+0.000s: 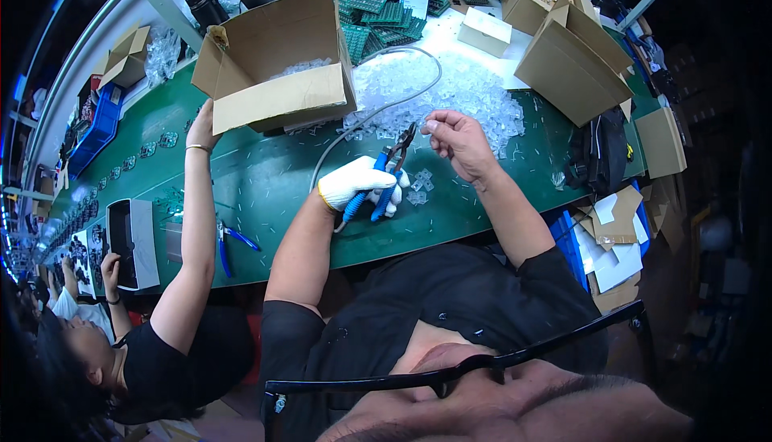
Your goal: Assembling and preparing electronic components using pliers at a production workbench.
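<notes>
My left hand point(359, 181), in a white knit glove, is closed around the blue handles of side cutters point(381, 203). Their dark jaws point up toward my bare right hand point(462, 146), whose thumb and fingers pinch a small clear plastic piece point(426, 127) close to the tips. Whether the jaws touch the piece I cannot tell. Beyond both hands spreads a large heap of clear plastic pieces point(474, 96). Several loose clear pieces point(419, 188) lie on the green mat between my hands, beside the cutters.
A co-worker's hand point(201, 126) touches an open cardboard box point(281, 104) at left. A grey cable point(328, 152) loops past my left hand. Green circuit boards point(386, 16) are stacked behind. Another box point(563, 68) stands at right. Spare blue-handled cutters point(224, 250) lie near the co-worker's arm.
</notes>
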Action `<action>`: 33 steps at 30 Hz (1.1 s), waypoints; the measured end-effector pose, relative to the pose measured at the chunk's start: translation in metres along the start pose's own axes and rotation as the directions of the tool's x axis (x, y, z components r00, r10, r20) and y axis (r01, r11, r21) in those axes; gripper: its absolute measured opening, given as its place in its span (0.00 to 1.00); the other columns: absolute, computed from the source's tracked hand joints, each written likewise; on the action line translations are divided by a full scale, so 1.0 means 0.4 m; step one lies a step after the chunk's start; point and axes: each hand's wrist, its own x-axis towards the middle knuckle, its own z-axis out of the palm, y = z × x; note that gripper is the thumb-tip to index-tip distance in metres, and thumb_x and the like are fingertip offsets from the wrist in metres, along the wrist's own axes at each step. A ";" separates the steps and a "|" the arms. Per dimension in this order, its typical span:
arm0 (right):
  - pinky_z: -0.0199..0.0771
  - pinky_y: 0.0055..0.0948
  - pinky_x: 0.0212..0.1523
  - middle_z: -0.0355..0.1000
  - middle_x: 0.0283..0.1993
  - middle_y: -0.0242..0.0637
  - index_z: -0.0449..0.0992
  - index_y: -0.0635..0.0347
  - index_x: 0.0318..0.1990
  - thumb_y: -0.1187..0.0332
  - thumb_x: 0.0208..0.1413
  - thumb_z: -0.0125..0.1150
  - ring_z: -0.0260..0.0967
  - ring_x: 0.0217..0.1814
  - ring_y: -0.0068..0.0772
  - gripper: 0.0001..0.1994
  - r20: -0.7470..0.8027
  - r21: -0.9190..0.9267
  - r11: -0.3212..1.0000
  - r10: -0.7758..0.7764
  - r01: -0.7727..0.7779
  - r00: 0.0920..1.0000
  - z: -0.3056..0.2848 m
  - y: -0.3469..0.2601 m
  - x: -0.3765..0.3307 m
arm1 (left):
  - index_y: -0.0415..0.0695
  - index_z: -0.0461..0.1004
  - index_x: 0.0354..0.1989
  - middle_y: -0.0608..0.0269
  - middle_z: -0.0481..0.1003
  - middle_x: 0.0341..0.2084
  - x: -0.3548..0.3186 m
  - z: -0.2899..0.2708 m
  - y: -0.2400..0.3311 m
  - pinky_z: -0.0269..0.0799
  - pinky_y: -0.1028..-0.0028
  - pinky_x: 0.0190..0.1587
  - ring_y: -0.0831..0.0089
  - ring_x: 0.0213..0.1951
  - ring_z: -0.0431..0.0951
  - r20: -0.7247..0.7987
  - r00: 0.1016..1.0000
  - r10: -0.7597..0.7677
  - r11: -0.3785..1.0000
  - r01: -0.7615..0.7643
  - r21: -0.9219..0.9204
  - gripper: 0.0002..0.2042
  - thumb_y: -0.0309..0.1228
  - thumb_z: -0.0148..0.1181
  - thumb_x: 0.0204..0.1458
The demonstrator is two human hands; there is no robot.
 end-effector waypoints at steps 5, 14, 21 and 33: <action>0.68 0.18 0.29 0.85 0.41 0.32 0.84 0.64 0.51 0.69 0.66 0.72 0.74 0.32 0.16 0.11 0.000 -0.114 0.993 -0.010 0.010 1.000 0.037 0.007 -0.002 | 0.34 0.79 0.59 0.55 0.86 0.38 -0.002 0.001 -0.002 0.88 0.65 0.43 0.62 0.36 0.90 -0.012 1.000 0.001 1.000 -0.001 0.021 0.23 0.38 0.71 0.62; 0.67 0.18 0.29 0.84 0.39 0.30 0.85 0.61 0.47 0.68 0.64 0.73 0.74 0.31 0.16 0.09 -0.039 -0.161 0.987 -0.005 -0.001 0.999 0.048 -0.002 -0.003 | 0.33 0.78 0.58 0.53 0.85 0.37 -0.006 0.013 0.013 0.87 0.62 0.45 0.60 0.37 0.89 -0.031 0.999 -0.011 1.000 0.012 0.027 0.28 0.40 0.77 0.56; 0.67 0.18 0.31 0.84 0.38 0.29 0.85 0.61 0.47 0.69 0.64 0.73 0.73 0.32 0.16 0.08 -0.018 -0.194 0.981 -0.021 0.017 1.000 0.030 0.007 -0.012 | 0.38 0.82 0.49 0.59 0.82 0.28 -0.035 0.085 0.062 0.80 0.69 0.30 0.69 0.25 0.83 -0.170 0.985 -0.028 0.969 0.069 0.239 0.17 0.38 0.73 0.58; 0.74 0.24 0.36 0.81 0.37 0.28 0.87 0.63 0.47 0.69 0.64 0.75 0.73 0.33 0.18 0.09 0.132 -0.726 0.657 -0.155 0.202 0.979 -0.056 0.090 -0.068 | 0.34 0.80 0.55 0.55 0.85 0.34 0.008 0.001 -0.005 0.85 0.66 0.34 0.63 0.31 0.87 -0.054 0.994 0.093 0.991 -0.098 -0.092 0.19 0.37 0.69 0.65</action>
